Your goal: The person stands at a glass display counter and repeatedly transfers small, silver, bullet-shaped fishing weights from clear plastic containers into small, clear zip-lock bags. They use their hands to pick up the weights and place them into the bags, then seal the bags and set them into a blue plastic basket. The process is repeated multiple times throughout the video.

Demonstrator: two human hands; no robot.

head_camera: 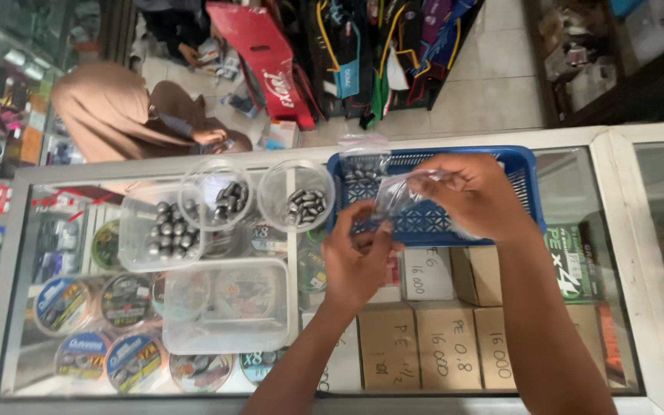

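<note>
Hands (356,257) (474,192) each keep a pinching grip on a clear bag (395,198) over the blue basket (528,165) rim

Both forearms reach forward, bare. Left hand (356,257) raised, fingers (382,230) pinched together at the tips. Right hand (474,192) higher, curled, knuckles up, fingers pinching closed.

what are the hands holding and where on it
Both hands hold a small clear plastic bag over the blue basket. The right hand pinches its upper edge; the left hand has its grip on the lower end.
</note>
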